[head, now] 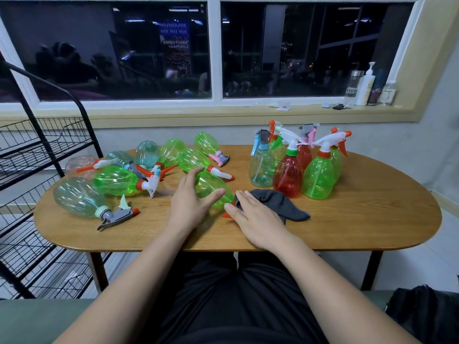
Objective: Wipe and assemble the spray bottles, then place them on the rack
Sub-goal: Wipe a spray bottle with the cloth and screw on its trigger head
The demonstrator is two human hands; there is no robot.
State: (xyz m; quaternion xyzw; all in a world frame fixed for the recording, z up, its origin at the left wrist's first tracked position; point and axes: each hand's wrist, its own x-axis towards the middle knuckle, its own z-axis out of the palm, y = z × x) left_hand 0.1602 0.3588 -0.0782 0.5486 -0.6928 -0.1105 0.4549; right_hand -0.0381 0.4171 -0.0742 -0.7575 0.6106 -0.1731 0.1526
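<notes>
Oval wooden bench (347,219): left grip (191,202) open on green plastic bottle (211,191), likely light, slick; right grip (255,217) flat on grey cloth (283,204); grasp mid-body.

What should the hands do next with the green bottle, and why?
Probably the left hand should close round the green bottle and lift it. It lies on its side on the table, both hands rest open, and the grey cloth lies by the right hand, ready for wiping.

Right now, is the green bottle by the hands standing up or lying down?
Lying down. The green bottle rests on its side on the table.
</notes>
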